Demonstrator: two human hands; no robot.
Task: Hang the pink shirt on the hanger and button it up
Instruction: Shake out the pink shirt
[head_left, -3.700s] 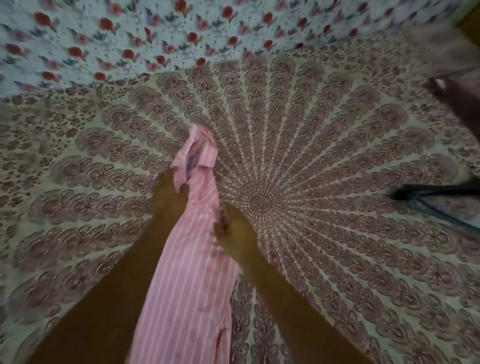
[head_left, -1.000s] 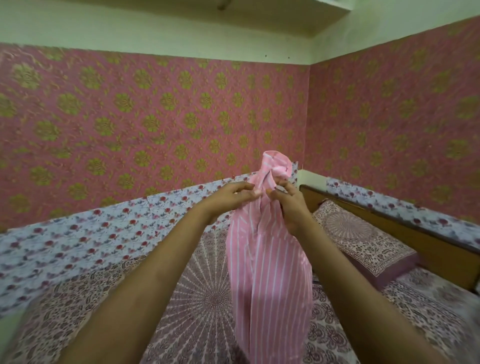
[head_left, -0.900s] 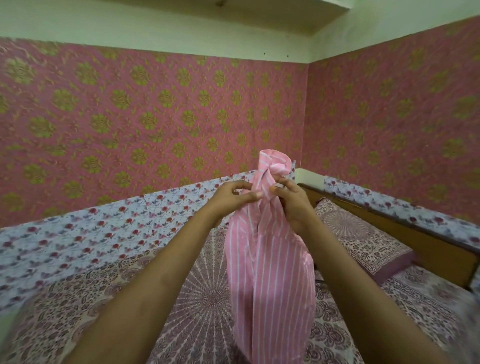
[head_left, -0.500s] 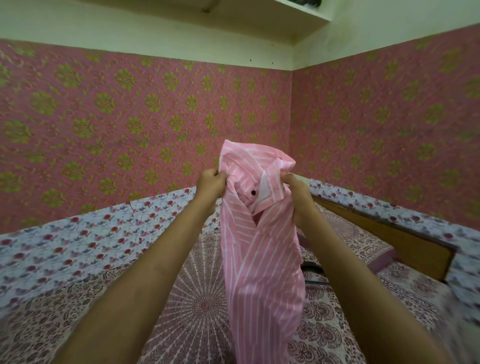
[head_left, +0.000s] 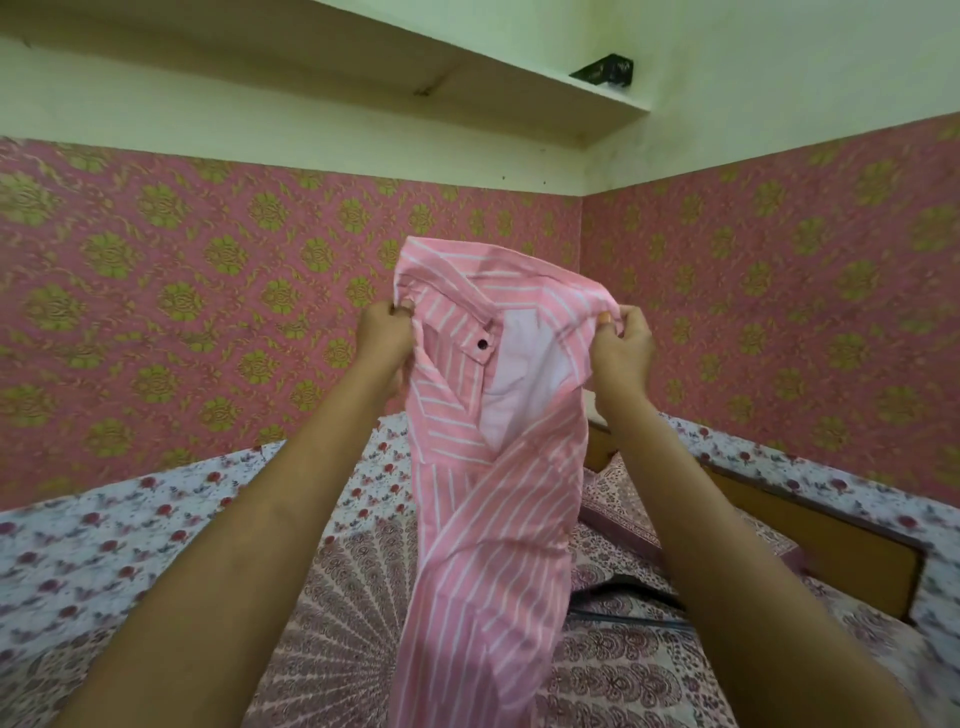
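Observation:
I hold the pink shirt (head_left: 493, 519) with white stripes up in the air in front of me, above the bed. My left hand (head_left: 384, 332) pinches the left side of its collar area. My right hand (head_left: 623, 348) pinches the right side. The neck opening is spread between them, showing the pale inside and a dark button near the top. The rest of the shirt hangs down, twisted. A dark hanger (head_left: 623, 605) lies on the bed behind my right forearm, mostly hidden.
The bed (head_left: 332, 623) below has a mandala-patterned cover, with a floral sheet (head_left: 104, 535) along the wall. A pillow (head_left: 618, 499) and a wooden headboard (head_left: 831, 540) are at the right. Pink patterned walls and a high shelf (head_left: 467, 73) are ahead.
My hands lifted the shirt off the bed to chest height, then moved apart at the collar, spreading the bunched top open. My view tilted upward.

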